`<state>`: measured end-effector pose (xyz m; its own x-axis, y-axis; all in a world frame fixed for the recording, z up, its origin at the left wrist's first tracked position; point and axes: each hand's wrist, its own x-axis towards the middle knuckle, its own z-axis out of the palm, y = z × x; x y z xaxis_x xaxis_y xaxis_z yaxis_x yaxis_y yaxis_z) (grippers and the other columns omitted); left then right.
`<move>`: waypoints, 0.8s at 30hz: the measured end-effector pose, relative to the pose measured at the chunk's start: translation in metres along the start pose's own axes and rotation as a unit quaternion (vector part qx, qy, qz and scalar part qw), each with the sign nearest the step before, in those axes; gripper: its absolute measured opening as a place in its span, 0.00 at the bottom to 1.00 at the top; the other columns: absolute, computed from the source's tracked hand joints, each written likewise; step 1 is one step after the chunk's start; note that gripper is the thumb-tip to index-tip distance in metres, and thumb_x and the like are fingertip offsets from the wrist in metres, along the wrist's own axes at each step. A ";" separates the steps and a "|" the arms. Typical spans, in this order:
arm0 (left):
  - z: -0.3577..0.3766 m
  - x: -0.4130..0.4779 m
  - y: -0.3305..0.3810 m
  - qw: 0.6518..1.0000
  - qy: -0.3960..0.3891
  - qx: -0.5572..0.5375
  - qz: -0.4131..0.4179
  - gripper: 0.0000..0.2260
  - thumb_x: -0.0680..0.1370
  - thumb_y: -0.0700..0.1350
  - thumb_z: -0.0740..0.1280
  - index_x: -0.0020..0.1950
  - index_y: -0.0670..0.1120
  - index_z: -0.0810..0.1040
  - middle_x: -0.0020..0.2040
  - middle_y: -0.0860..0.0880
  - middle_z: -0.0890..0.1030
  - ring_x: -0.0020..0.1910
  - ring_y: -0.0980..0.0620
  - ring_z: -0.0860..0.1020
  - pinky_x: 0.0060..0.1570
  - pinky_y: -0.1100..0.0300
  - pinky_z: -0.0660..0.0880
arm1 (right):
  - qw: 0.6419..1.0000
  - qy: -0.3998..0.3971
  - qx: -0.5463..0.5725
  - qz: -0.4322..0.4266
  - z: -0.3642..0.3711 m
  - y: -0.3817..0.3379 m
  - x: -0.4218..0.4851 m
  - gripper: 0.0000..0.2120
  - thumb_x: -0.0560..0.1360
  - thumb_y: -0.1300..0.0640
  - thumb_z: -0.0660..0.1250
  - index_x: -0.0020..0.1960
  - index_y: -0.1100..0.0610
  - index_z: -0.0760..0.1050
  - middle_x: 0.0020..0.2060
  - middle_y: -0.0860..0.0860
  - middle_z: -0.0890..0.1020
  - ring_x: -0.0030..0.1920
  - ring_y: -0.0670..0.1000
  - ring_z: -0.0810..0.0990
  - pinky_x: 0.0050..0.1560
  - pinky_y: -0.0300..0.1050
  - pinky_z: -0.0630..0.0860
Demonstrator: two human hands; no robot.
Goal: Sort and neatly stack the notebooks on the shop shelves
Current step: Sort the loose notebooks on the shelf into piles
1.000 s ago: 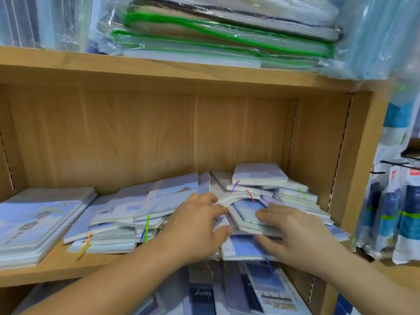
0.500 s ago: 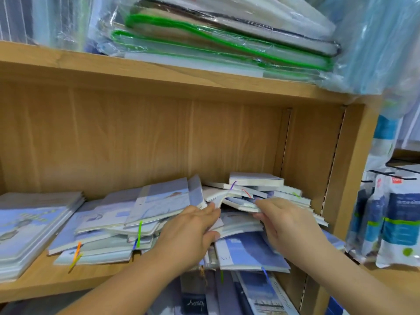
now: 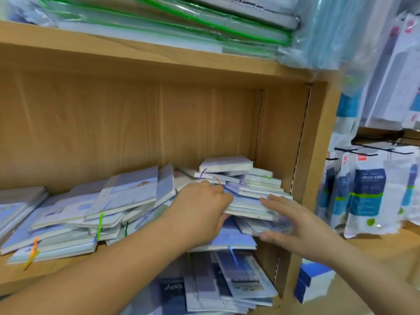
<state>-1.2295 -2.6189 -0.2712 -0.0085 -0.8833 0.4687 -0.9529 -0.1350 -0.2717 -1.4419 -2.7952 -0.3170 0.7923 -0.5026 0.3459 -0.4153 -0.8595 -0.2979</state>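
I find bright, even light; soft shadow sits under the upper shelf board [image 3: 159, 60] and beneath the notebooks [image 3: 127, 198]. Glare streaks the plastic-wrapped folders [image 3: 204, 21]. My right hand [image 3: 302, 226] and the hanging packets [image 3: 368, 196] are smeared by blur. Shelf lines bow toward the frame edges.

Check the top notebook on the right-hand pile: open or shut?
Shut. The top notebook lies flat with its covers together, its page edges form one solid block, and a purple ribbon hangs out.
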 end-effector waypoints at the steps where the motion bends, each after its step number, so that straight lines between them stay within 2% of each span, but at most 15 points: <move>1: -0.002 0.006 0.007 1.000 -0.014 0.013 -0.007 0.13 0.81 0.57 0.61 0.61 0.52 0.74 0.56 0.50 0.78 0.58 0.44 0.76 0.47 0.53 0.69 | 1.000 -0.014 0.009 -0.009 -0.004 0.008 0.002 0.39 0.66 0.23 0.66 0.75 0.28 0.60 0.76 0.31 0.60 0.78 0.39 0.58 0.78 0.45 0.61; 3: -0.004 0.017 0.022 0.997 -0.058 0.055 -0.007 0.16 0.80 0.52 0.64 0.67 0.52 0.72 0.56 0.49 0.79 0.56 0.42 0.78 0.39 0.55 0.63 | 0.999 -0.023 0.030 -0.020 -0.006 0.019 0.006 0.38 0.66 0.27 0.70 0.73 0.28 0.61 0.76 0.31 0.62 0.77 0.37 0.60 0.78 0.44 0.62; 6: -0.006 0.026 0.028 0.989 -0.097 0.108 0.001 0.20 0.76 0.39 0.65 0.67 0.52 0.71 0.52 0.48 0.81 0.52 0.41 0.80 0.32 0.56 0.56 | 0.994 -0.038 0.093 -0.031 -0.001 0.031 0.009 0.39 0.65 0.29 0.73 0.72 0.27 0.62 0.76 0.31 0.64 0.77 0.34 0.59 0.77 0.41 0.62; 8: -0.008 0.026 0.022 0.991 -0.091 0.101 -0.012 0.23 0.75 0.38 0.63 0.68 0.54 0.69 0.51 0.48 0.81 0.50 0.40 0.80 0.31 0.55 0.56 | 0.987 -0.058 0.146 -0.036 0.000 0.038 0.009 0.38 0.68 0.35 0.76 0.74 0.28 0.62 0.76 0.29 0.63 0.77 0.33 0.56 0.77 0.36 0.59; 10: -0.009 0.023 0.014 0.993 -0.078 0.090 -0.022 0.26 0.76 0.38 0.62 0.72 0.56 0.67 0.53 0.48 0.81 0.50 0.40 0.80 0.33 0.53 0.63 | 0.982 -0.069 0.172 -0.035 -0.002 0.043 0.010 0.37 0.71 0.41 0.76 0.74 0.27 0.61 0.75 0.26 0.62 0.77 0.32 0.56 0.74 0.29 0.57; 13: -0.010 0.023 0.005 0.997 -0.040 0.060 -0.036 0.30 0.78 0.39 0.61 0.77 0.62 0.62 0.60 0.52 0.79 0.55 0.42 0.79 0.42 0.51 0.74 | 0.981 -0.038 0.189 -0.015 0.001 0.041 0.011 0.40 0.71 0.42 0.77 0.75 0.25 0.58 0.73 0.26 0.64 0.76 0.32 0.59 0.74 0.34 0.60; 16: -0.025 0.024 -0.003 0.998 0.013 0.023 -0.059 0.25 0.80 0.43 0.60 0.74 0.65 0.66 0.63 0.55 0.79 0.60 0.45 0.79 0.49 0.50 0.77 | 0.974 0.046 0.222 0.012 0.007 0.028 0.018 0.41 0.70 0.41 0.77 0.75 0.24 0.57 0.72 0.26 0.66 0.74 0.34 0.64 0.73 0.41 0.65; 18: -0.037 0.017 0.000 0.996 0.080 0.002 -0.048 0.22 0.79 0.42 0.61 0.71 0.60 0.73 0.59 0.54 0.82 0.57 0.45 0.80 0.45 0.49 0.77 | 0.967 0.078 0.241 0.040 0.006 0.022 0.024 0.46 0.66 0.41 0.81 0.76 0.28 0.60 0.70 0.31 0.72 0.72 0.38 0.68 0.71 0.45 0.69; 20: -0.048 0.002 0.007 0.986 0.161 -0.027 -0.021 0.20 0.75 0.39 0.65 0.65 0.53 0.81 0.50 0.53 0.84 0.47 0.43 0.82 0.34 0.49 0.77 | 0.971 0.085 0.216 0.056 0.008 0.019 0.029 0.50 0.60 0.41 0.84 0.76 0.34 0.64 0.67 0.37 0.76 0.68 0.43 0.73 0.65 0.44 0.72; 22: -0.044 -0.017 0.012 0.979 0.201 -0.018 0.016 0.20 0.70 0.36 0.70 0.60 0.50 0.84 0.47 0.52 0.85 0.43 0.44 0.83 0.31 0.51 0.78 | 0.974 0.088 0.197 0.069 0.014 0.017 0.027 0.51 0.62 0.47 0.85 0.77 0.34 0.61 0.63 0.37 0.77 0.65 0.44 0.75 0.59 0.39 0.73; 24: -0.033 -0.036 0.019 0.983 0.178 -0.012 0.047 0.23 0.68 0.34 0.72 0.61 0.49 0.84 0.51 0.51 0.85 0.46 0.45 0.83 0.37 0.52 0.80 | 0.978 0.071 0.184 0.070 0.018 0.017 0.021 0.51 0.69 0.61 0.80 0.79 0.34 0.56 0.65 0.35 0.76 0.67 0.44 0.76 0.57 0.35 0.74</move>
<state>-1.2570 -2.5748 -0.2650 -0.1976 -0.6771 0.7089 -0.9498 -0.0465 -0.3092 -1.4237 -2.8186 -0.3307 0.6582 -0.6426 0.3922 -0.3052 -0.7040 -0.6413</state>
